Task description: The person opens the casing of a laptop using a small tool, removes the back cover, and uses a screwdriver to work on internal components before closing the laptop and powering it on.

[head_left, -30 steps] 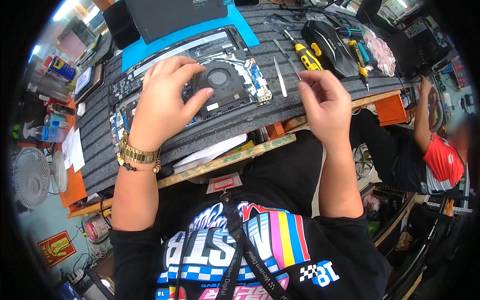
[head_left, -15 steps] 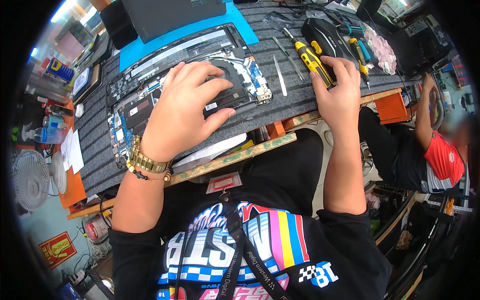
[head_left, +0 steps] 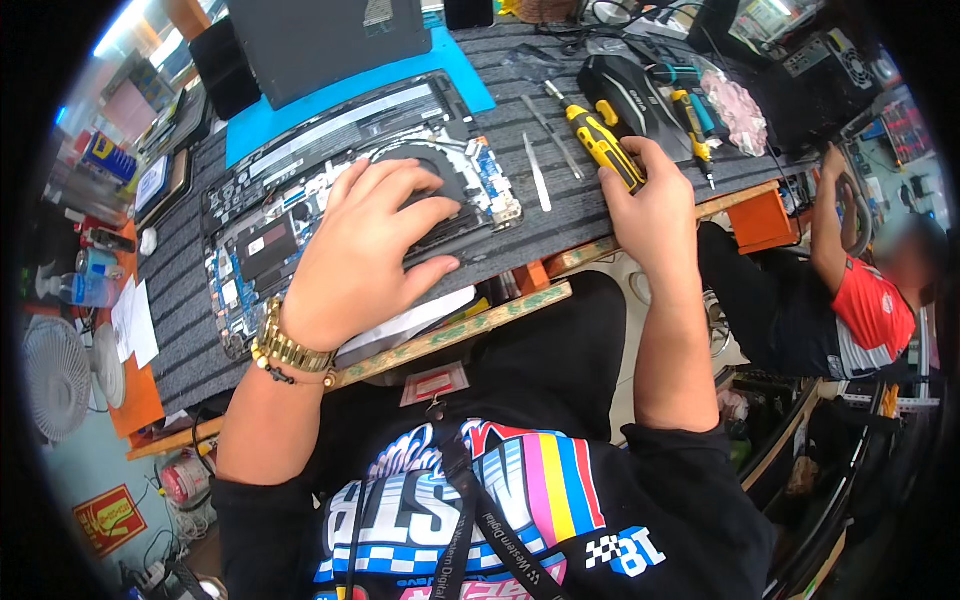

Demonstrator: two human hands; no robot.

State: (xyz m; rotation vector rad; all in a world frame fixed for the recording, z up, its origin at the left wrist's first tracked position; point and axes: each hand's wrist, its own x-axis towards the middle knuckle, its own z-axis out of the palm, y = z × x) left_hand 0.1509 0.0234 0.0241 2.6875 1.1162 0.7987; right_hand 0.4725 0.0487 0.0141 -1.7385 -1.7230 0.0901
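Note:
An opened laptop base (head_left: 257, 250) lies on the grey striped mat, with its battery (head_left: 310, 128), circuit boards and black fan (head_left: 441, 167) exposed. My left hand (head_left: 365, 255) lies palm down across the base, fingers spread and bent over the fan area, partly hiding it. My right hand (head_left: 650, 210) has its thumb and fingers around the lower end of a yellow-and-black cordless screwdriver (head_left: 598, 138) lying on the mat. Just left of that hand are white tweezers (head_left: 536, 172) and a thin metal tool (head_left: 550, 135).
A dark laptop (head_left: 341, 45) stands behind on a blue pad (head_left: 245, 133). A black case (head_left: 635, 100), a smaller yellow tool (head_left: 692, 130) and pink cloth (head_left: 733, 112) lie right. A co-worker (head_left: 855, 310) sits at right. A fan (head_left: 55, 375) stands left.
My left hand has shifted right and down over the laptop. My right hand has moved right and closed on the yellow screwdriver. The view has shifted slightly.

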